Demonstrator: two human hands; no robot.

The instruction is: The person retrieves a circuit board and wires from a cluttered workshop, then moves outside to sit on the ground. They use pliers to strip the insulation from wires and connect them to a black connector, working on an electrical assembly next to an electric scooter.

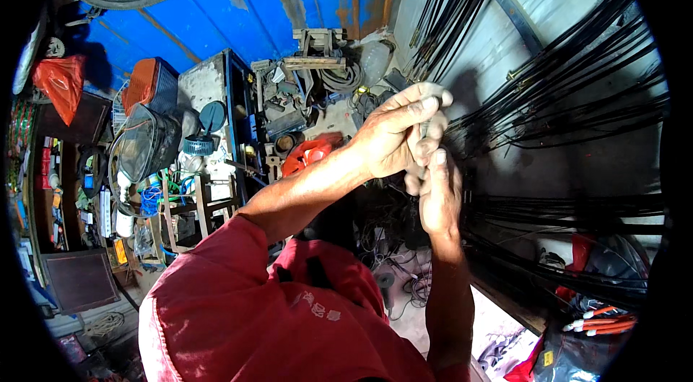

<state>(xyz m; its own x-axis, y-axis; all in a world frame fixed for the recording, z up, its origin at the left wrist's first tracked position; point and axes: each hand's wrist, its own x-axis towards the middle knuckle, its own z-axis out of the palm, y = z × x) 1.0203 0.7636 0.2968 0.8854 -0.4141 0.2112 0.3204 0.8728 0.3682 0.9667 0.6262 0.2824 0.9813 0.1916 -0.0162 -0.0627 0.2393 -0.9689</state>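
Note:
Both my hands are raised close together at the middle of the view, in bright light. My left hand point(393, 133) has its fingers curled and its thumb pressed toward them. My right hand point(439, 202) comes up from below, thumb and fingers pinched just under the left fingers. Whatever sits between the fingertips is hidden or too small to name. Just beyond them, many long black cables point(520, 104) hang in bundles against the pale wall on the right.
A blue metal wall point(267, 7) bears a bicycle wheel point(144, 0) at upper left. Baskets point(148, 140), a wooden rack point(198, 212) and shelves crowd the left. Beyond my left forearm lie a red bag point(307, 157) and a hose coil point(341, 79). Orange-ended cables point(603, 324) lie lower right.

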